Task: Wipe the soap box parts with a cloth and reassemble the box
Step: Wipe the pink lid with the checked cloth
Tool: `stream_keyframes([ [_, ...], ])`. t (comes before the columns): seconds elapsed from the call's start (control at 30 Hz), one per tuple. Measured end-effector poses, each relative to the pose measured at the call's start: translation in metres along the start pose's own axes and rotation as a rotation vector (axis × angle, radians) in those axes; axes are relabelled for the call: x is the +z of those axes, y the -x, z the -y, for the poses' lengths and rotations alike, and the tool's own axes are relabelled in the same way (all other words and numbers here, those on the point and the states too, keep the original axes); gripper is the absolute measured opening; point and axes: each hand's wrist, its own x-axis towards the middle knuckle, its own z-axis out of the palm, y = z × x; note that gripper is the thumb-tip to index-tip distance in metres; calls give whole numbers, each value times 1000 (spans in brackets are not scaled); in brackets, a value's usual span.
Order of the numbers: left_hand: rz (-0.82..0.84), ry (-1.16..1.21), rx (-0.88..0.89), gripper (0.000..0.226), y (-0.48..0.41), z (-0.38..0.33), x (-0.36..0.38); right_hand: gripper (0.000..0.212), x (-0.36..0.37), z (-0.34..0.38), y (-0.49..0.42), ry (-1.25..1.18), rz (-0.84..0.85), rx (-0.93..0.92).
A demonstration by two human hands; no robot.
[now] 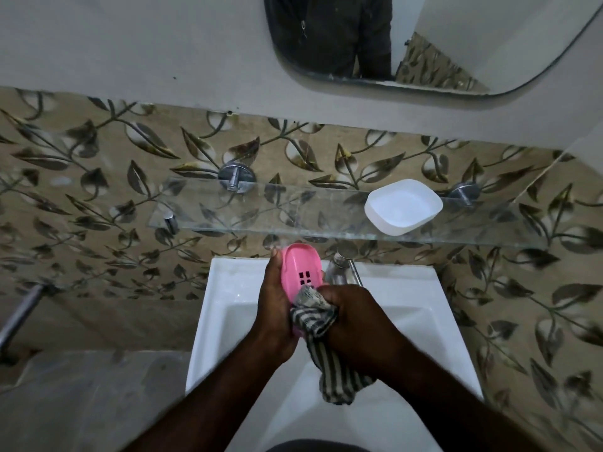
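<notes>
My left hand (275,308) grips a pink soap box tray (301,267) with small drain slots, held upright over the white sink (222,308). My right hand (350,318) grips a grey-and-white striped cloth (329,353) and presses its bunched end against the tray's lower part. The cloth's loose end hangs down into the basin. A white soap box part (403,205) lies open side up on the glass shelf (261,207), to the right.
A chrome tap (341,265) stands at the sink's back, just behind my hands. The glass shelf is fixed to a leaf-patterned tiled wall on chrome brackets (235,177). A mirror (424,44) hangs above. A metal bar (19,318) juts out at the left.
</notes>
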Motion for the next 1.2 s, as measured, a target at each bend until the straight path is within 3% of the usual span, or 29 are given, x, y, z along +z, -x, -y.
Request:
stream_keyframes([
  [0.1,92,18,18,68,2,1,7,19,-7,6,-15,-3,-157,-94],
  [0.2,163,82,21,66,6,8,17,4,-12,10,-35,-49,-314,-136],
  [0.33,193,130,39,62,8,7,16,10,-9,8,-49,-49,-379,-131],
  [0.43,149,128,47,60,9,2,10,8,-1,3,-39,19,-320,-220],
  [0.57,125,5,15,73,1,-3,-3,21,-7,-3,-20,150,-48,-244],
  [0.63,152,11,9,73,-2,-6,-5,23,-18,-4,-13,-45,-4,-158],
  [0.7,188,23,4,67,-2,-6,-3,13,-27,1,-9,-366,-131,-19],
  [0.83,223,65,14,58,0,-7,-9,36,-27,-8,-10,-1051,-208,331],
  [0.9,243,79,-4,57,0,-8,-12,41,-22,-15,-9,-1210,-201,436],
  [0.97,238,92,-32,57,0,-8,-14,33,-20,-21,-6,-1273,-190,494],
  [1.07,221,124,-52,59,-1,-6,-16,34,-18,-24,-4,-1242,-181,488],
  [1.2,180,76,-45,61,-5,-3,-12,18,-19,-25,-19,-806,-292,396],
])
